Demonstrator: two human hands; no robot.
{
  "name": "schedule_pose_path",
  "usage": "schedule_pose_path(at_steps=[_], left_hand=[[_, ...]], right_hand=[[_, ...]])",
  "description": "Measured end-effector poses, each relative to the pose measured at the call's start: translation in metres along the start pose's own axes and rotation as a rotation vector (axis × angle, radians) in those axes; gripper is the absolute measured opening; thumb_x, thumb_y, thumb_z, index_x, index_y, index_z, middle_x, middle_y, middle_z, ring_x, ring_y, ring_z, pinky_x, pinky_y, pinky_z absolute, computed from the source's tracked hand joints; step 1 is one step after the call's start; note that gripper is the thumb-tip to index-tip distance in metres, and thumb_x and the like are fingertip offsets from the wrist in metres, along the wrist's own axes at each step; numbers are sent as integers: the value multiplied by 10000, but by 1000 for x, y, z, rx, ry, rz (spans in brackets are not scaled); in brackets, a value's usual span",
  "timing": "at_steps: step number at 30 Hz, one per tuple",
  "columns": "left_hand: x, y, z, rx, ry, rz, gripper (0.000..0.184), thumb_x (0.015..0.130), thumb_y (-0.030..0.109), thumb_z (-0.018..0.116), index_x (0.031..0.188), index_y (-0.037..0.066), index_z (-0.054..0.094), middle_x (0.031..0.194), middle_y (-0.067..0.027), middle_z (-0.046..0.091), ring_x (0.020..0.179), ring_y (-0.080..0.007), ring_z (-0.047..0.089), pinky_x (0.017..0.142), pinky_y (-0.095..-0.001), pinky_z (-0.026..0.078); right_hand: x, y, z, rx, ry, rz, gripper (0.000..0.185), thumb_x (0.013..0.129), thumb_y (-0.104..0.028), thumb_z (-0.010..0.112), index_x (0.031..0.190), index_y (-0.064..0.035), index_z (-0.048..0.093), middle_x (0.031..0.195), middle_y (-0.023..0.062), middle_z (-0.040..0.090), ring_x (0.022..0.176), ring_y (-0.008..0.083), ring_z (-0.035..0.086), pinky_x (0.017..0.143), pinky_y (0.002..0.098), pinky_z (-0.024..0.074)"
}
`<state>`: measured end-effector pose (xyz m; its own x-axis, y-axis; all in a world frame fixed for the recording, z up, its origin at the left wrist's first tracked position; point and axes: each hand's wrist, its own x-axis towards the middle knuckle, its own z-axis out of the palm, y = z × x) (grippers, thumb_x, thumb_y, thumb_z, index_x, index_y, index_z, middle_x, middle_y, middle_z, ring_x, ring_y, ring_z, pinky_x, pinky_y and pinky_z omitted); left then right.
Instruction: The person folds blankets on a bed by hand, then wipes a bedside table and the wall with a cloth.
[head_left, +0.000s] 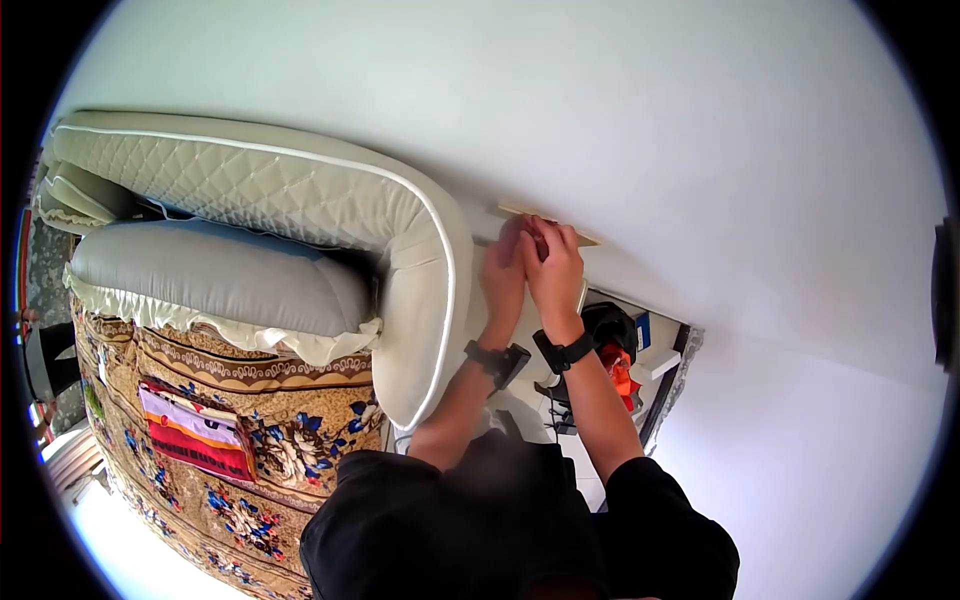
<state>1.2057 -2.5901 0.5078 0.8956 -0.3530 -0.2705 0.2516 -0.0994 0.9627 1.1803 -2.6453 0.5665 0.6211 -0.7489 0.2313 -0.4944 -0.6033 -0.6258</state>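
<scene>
Both hands are together in front of the white wall, just right of the padded headboard. My left hand (pixel 503 275) is blurred, its fingers bent and meeting the other hand. Beside it, my right hand (pixel 555 268) has curled fingers pressed in toward the left fingertips. Whatever lies between the fingers is hidden or too small to name. Behind the hands, a thin pale-yellow strip (pixel 590 240) shows close to the wall. Each wrist wears a black band.
A padded headboard (pixel 420 200), a grey pillow (pixel 220 275) and a floral bedspread (pixel 290 450) with a folded red-and-purple cloth (pixel 195 432) lie left. Below the hands, right of the bed, a surface holds a black item (pixel 607 325) and an orange-red bag (pixel 618 375).
</scene>
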Motion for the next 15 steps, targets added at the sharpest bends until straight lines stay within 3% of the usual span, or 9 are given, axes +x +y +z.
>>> schedule_pose_path(at_steps=[2, 5, 11, 14, 15], left_hand=[[9, 2, -5, 90, 18, 23, 271, 942, 251, 541, 1057, 20, 621, 946, -128, 647, 884, -222, 627, 754, -326, 478], [13, 21, -7, -252, 74, 49, 148, 937, 107, 590, 1012, -17, 620, 961, -50, 664, 922, -129, 613, 810, -266, 476], [6, 3, -3, -624, -35, -39, 186, 920, 21, 555, 1102, 0, 589, 1023, -41, 644, 923, -137, 610, 820, -254, 474], [4, -31, -2, -132, 16, 116, 161, 915, 91, 605, 1050, 6, 584, 998, -74, 641, 927, -162, 598, 772, -320, 496], [-2, -3, -6, -89, -30, 55, 208, 966, 91, 454, 1135, 11, 545, 1062, -56, 613, 982, -160, 591, 855, -290, 474]], right_hand=[[4, -5, 10, 60, 0, -10, 302, 858, -99, 660, 1150, -33, 622, 1030, 110, 629, 876, 255, 660, 758, 323, 525], [3, -11, 23, 126, 35, -4, 362, 856, -74, 657, 1207, -30, 577, 1055, 132, 629, 914, 265, 655, 792, 323, 521], [-2, -11, 10, 114, 23, -47, 380, 842, -46, 671, 1211, -28, 584, 1096, 151, 632, 915, 265, 648, 807, 325, 524], [3, -30, -8, 56, 29, -111, 369, 834, -47, 684, 1195, -30, 609, 1125, 142, 634, 886, 251, 646, 780, 326, 530], [4, -35, -11, 77, 1, -127, 367, 831, -48, 687, 1191, -31, 616, 1135, 139, 635, 880, 249, 646, 772, 327, 532]])
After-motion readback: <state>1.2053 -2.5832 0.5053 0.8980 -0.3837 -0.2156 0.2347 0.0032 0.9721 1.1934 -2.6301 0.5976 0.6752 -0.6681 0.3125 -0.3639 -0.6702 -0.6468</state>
